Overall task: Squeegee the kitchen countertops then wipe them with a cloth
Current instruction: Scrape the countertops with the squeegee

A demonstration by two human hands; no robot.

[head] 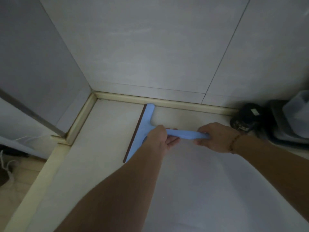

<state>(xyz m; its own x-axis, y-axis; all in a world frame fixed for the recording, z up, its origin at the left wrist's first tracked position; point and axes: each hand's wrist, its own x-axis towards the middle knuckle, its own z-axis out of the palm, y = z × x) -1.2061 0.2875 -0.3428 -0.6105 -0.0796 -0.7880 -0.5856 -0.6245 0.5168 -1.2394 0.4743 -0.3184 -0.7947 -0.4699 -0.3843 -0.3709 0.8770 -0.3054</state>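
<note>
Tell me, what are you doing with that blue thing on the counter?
A person is pushing a light blue plastic squeegee across the pale kitchen countertop. The left hand grips the handle near the blade, and the right hand holds the handle's far end. The dark rubber edge faces left, towards the corner where the tiled walls meet. A dark round object and a stack of trays sit at the right. No cloth is visible yet.

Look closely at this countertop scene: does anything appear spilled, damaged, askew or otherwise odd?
Nothing stands out. Both hands, left hand and right hand, grip the blue squeegee, its blade flat on the countertop; no spill or damage shows.
</note>
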